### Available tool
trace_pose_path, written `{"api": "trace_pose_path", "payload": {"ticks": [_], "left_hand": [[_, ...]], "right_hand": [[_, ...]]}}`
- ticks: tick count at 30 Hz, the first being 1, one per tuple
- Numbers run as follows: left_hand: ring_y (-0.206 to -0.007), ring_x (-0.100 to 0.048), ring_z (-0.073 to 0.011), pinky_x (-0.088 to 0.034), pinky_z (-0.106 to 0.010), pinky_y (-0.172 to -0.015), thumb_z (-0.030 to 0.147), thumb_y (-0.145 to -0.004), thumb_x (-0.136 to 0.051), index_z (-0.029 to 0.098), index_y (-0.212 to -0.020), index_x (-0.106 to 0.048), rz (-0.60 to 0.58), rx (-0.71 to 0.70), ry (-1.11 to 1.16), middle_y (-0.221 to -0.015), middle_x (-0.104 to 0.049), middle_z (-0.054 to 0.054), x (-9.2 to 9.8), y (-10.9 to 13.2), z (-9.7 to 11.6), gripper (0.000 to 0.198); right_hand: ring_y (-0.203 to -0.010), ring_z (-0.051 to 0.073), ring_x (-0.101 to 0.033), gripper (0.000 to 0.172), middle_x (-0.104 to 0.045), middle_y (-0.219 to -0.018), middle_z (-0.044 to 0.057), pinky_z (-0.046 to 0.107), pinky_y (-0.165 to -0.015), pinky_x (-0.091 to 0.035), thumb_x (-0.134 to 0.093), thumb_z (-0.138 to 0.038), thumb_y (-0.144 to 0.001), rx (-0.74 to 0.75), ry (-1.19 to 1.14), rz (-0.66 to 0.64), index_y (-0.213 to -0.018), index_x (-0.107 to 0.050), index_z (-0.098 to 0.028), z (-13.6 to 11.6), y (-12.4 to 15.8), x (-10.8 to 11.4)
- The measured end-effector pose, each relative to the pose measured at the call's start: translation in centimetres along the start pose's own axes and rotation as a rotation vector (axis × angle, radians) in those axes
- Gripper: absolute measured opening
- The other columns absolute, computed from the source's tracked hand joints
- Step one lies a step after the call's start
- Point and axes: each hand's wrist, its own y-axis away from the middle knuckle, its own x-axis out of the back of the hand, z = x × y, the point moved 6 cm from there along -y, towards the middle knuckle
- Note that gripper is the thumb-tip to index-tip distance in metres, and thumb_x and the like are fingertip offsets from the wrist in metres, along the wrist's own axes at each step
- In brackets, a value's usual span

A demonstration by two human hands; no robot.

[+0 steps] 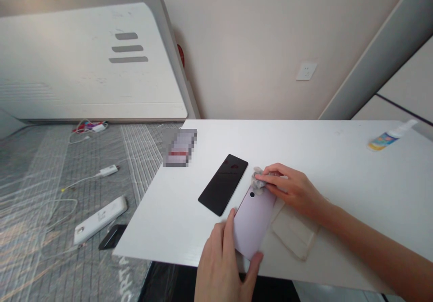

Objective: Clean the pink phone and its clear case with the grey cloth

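A lilac smartphone [253, 223] lies tilted across the near part of the white table [304, 144], back facing up, with a dark camera lens at its far end. My left hand [223, 266] grips the phone's near end and edge. My right hand [291, 189] pinches a small crumpled grey cloth [259, 179] against the phone's far end, beside the lens. A black smartphone [223, 185] lies next to the lilac one, to its left. Under my right wrist lies a flat beige cloth pouch [294, 232], touching the lilac phone's right side.
A pixelated, unreadable box [179, 148] sits at the table's far left corner. A spray bottle [389, 136] lies at the right. Left of the table edge, a white power bank [100, 220], a white charger [108, 171] and cables lie on a patterned floor mat [40, 212].
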Motion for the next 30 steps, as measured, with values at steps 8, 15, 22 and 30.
{"api": "trace_pose_path", "payload": {"ticks": [8,15,22,30], "left_hand": [[-0.102,-0.071,-0.03,-0.064,-0.04,-0.083,0.056,-0.083,-0.076,0.015,-0.143,-0.048,0.03,-0.04,-0.078,-0.118,-0.068,-0.015,-0.4,0.9,-1.2,0.078],[-0.101,-0.071,-0.032,-0.064,-0.044,-0.082,0.05,-0.075,-0.084,0.016,-0.138,-0.052,0.058,0.01,-0.062,-0.117,-0.067,-0.014,0.1,1.0,-1.0,0.079],[-0.087,-0.071,-0.0269,-0.065,-0.038,-0.072,0.048,-0.074,-0.086,0.015,-0.139,-0.054,0.078,-0.011,-0.031,-0.103,-0.065,-0.01,-0.1,0.8,-1.1,0.08],[-0.081,-0.067,-0.024,-0.064,-0.036,-0.069,0.043,-0.071,-0.09,0.014,-0.143,-0.054,0.067,0.009,0.018,-0.095,-0.06,-0.007,0.0,0.9,-1.0,0.085]], "right_hand": [[-0.103,0.021,-0.071,0.029,-0.068,-0.115,0.009,0.032,-0.084,-0.062,-0.058,-0.018,-0.101,-0.139,0.028,0.028,-0.124,-0.073,-0.027,2.0,3.5,3.2],[-0.105,0.021,-0.069,0.03,-0.068,-0.118,0.008,0.033,-0.086,-0.06,-0.061,-0.02,-0.1,-0.097,0.04,0.013,-0.128,-0.07,-0.028,0.4,1.8,5.3],[-0.099,0.022,-0.067,0.024,-0.073,-0.106,0.008,0.034,-0.082,-0.057,-0.061,-0.026,-0.103,0.051,0.011,-0.208,-0.124,-0.072,-0.025,-0.6,-2.4,2.3],[-0.091,0.021,-0.064,0.011,-0.069,-0.107,0.007,0.032,-0.074,-0.053,-0.063,-0.016,-0.098,0.111,0.073,-0.271,-0.097,-0.072,-0.02,-4.9,-1.1,-2.1]]}}
